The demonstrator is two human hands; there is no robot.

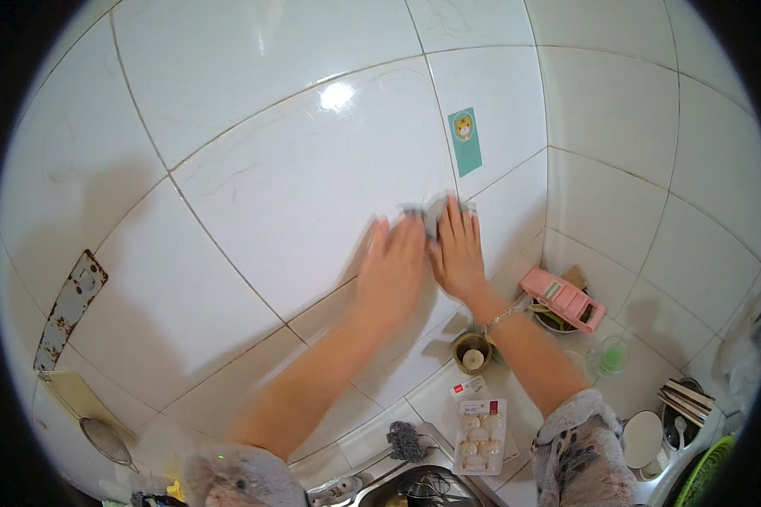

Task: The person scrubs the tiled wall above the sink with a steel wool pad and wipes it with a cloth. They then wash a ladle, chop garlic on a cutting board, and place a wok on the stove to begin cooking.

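White glossy tiles are covering the walls around a corner, and a green sticker with a small animal face is serving as the landmark here. Below that sticker, a person's two hands are reaching up to the wall, and the step in hand is seemingly rubbing or wiping the tile with a grey cloth, though blurring is making its exact kind hard to tell. Judging from this, the next move is calling for even pressure, with the cloth lying flat over the grout line and its edge staying off the sticker's lower end. The cloth is sitting below the sticker and slightly to its left, mostly between and under the fingers, with a bit of grey also showing beyond the right fingertips. The left hand is lying farther to the sticker's lower left, its fingertips meeting the cloth's left side; the right hand is resting directly below the sticker, fingers extending nearly straight over the cloth and standing apart from the sticker. Whether either is pinching the cloth or merely pressing it, I cannot tell. Well below the sticker, a pink slicer and blister packaging are occupying the tabletop.
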